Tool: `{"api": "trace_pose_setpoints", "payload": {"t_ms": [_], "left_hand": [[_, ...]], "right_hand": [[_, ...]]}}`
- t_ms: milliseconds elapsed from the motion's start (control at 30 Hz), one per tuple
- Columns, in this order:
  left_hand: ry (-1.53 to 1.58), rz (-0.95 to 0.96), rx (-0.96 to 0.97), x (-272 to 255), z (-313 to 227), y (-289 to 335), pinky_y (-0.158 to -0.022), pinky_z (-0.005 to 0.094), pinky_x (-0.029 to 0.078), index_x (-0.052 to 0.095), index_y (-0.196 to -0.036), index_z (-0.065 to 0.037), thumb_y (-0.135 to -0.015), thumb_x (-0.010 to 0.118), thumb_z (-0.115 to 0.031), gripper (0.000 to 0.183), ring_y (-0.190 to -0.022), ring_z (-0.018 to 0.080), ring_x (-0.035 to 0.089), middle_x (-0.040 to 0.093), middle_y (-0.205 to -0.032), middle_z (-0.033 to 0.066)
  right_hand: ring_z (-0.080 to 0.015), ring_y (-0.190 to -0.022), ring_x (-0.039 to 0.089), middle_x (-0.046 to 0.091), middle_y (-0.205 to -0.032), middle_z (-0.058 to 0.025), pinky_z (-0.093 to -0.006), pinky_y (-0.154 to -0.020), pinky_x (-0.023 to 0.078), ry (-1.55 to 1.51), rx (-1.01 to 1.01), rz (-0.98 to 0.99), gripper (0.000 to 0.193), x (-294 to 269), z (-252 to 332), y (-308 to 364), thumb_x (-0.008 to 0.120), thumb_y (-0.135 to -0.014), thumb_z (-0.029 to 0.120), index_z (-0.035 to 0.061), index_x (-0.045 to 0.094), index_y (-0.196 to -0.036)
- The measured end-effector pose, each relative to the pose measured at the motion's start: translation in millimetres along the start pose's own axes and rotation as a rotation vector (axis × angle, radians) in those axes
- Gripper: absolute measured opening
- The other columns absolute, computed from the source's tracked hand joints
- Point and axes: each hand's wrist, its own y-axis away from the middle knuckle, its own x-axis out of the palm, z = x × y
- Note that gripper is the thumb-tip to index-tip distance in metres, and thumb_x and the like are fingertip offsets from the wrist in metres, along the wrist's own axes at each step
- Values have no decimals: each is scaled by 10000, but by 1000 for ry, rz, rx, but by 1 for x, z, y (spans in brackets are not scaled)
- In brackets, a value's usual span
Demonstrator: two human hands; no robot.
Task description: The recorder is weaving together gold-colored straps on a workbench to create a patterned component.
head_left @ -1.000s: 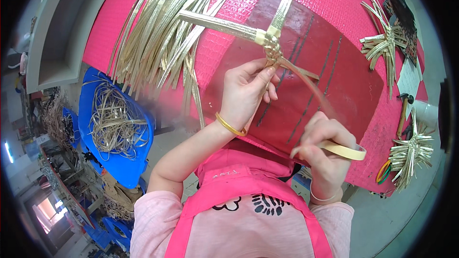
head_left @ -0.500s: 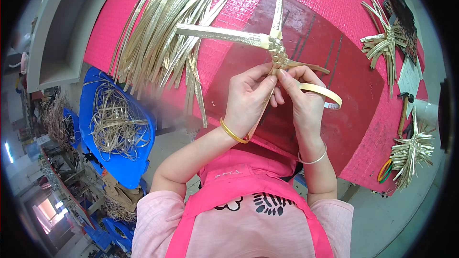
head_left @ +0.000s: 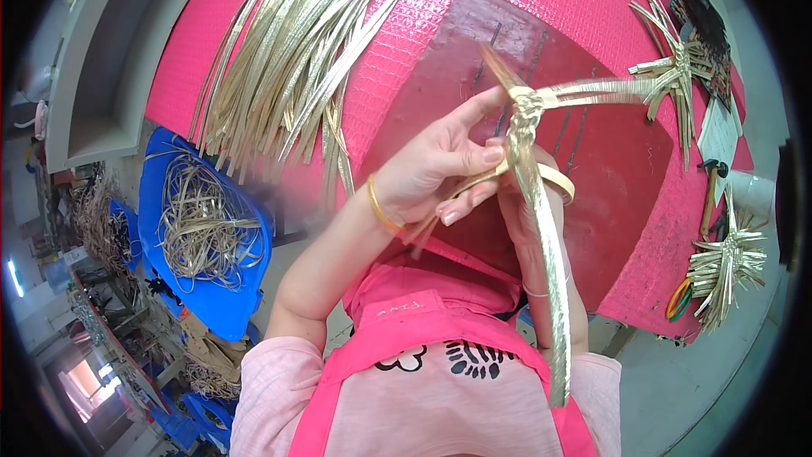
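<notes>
A braided piece of gold strips [head_left: 526, 112] stands over the red board, its long flat tails spread in several directions. One tail hangs down across my right forearm, and another, blurred, points right. My left hand [head_left: 448, 156] is closed on the piece, pinching it below the braid between thumb and fingers. Close behind it, my right hand [head_left: 523, 216] is partly covered by the hanging tail, so its fingertips are hidden. A pale yellow band [head_left: 558, 184] loops out beside the right fingers. Thin strip ends stick out below my left fingers.
A dark red board [head_left: 609, 228] lies on the pink table cover [head_left: 423, 21]. A heap of loose gold strips [head_left: 296, 59] is at the far left. Below it, a blue bin [head_left: 254, 288] holds tangled strips. Woven gold pieces [head_left: 727, 262] and a hammer [head_left: 712, 195] are along the right edge.
The braided piece has been turned: its long tails, which pointed left and away, now point right and down toward me. My left hand has shifted slightly; my right hand has moved lower, behind the piece.
</notes>
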Motion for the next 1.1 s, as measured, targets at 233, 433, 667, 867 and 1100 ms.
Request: {"api": "trace_pose_setpoints", "payload": {"t_ms": [233, 433, 667, 867, 1100], "left_hand": [[-969, -317, 465, 7, 6, 18, -708, 241, 446, 544, -964, 55, -766, 544, -16, 211, -811, 141, 541, 568, -864, 87], [-50, -149, 73, 1, 3, 14, -430, 191, 402, 504, -997, 32, -781, 551, -87, 250, -583, 127, 531, 573, -766, 106], [-1426, -380, 885, -1, 15, 15, -527, 209, 473, 537, -909, 39, -754, 569, -16, 168, -630, 138, 569, 569, -765, 71], [-814, -547, 675, 20, 29, 22, -515, 194, 458, 524, -919, 39, -756, 562, 7, 170, -607, 106, 554, 580, -807, 92], [-101, -344, 218, -5, 16, 20, -322, 186, 360, 496, -918, 36, -798, 524, -71, 164, -408, 144, 509, 566, -688, 144]], "right_hand": [[-80, -706, 510, 565, -763, -36, -207, -658, 394, 337, -191, -91, 124, 11, 4, 3, 595, -746, 77, -10, 537, -812], [-111, -773, 495, 522, -908, -61, -232, -690, 404, 139, -204, 3, 201, 10, -3, 14, 503, -797, 19, 8, 462, -993], [-102, -708, 480, 543, -778, -17, -236, -646, 375, 320, -348, -178, 74, 8, -12, 5, 560, -767, 57, 2, 532, -807], [-173, -710, 475, 539, -699, -60, -299, -695, 344, 663, -423, -186, 103, 21, -1, 4, 600, -711, 67, 7, 539, -768], [-67, -692, 512, 559, -746, -39, -170, -580, 384, 454, -263, -65, 131, 22, 2, 8, 558, -797, 120, 4, 528, -847]]}}
